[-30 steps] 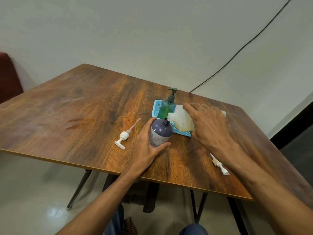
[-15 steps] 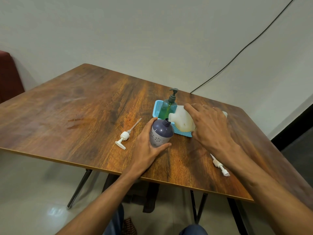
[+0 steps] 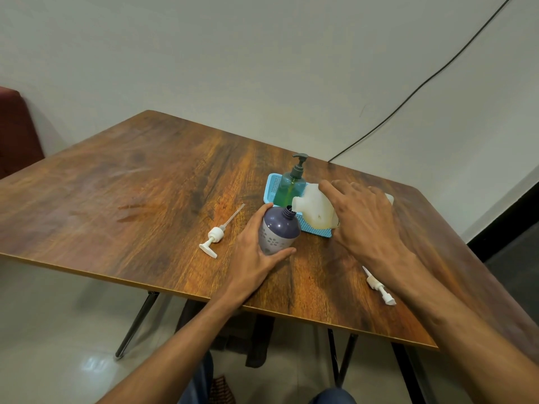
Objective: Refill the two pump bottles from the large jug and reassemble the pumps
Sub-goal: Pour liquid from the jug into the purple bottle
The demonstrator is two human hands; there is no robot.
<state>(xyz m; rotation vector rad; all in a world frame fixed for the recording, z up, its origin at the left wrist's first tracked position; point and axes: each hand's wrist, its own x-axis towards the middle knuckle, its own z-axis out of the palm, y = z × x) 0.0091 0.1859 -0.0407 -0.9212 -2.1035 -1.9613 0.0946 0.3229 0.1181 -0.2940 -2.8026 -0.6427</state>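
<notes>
My left hand (image 3: 253, 258) grips a purple bottle (image 3: 279, 231) with white flowers, standing upright with its neck uncapped. My right hand (image 3: 364, 222) holds the large white jug (image 3: 315, 210) tilted on its side, its spout right beside the purple bottle's neck. Behind them a green pump bottle (image 3: 290, 186) with a grey pump stands in a blue tray (image 3: 272, 186). One white pump (image 3: 216, 236) lies on the table left of my left hand. A second white pump (image 3: 379, 288) lies near the front edge by my right forearm.
The wooden table (image 3: 151, 199) has its front edge close to me, with black legs below. A black cable (image 3: 423, 83) runs down the wall to the table's back edge. A dark red seat (image 3: 14, 129) stands at far left.
The jug's spout has tipped a little closer to the purple bottle's neck. Both hands keep their hold.
</notes>
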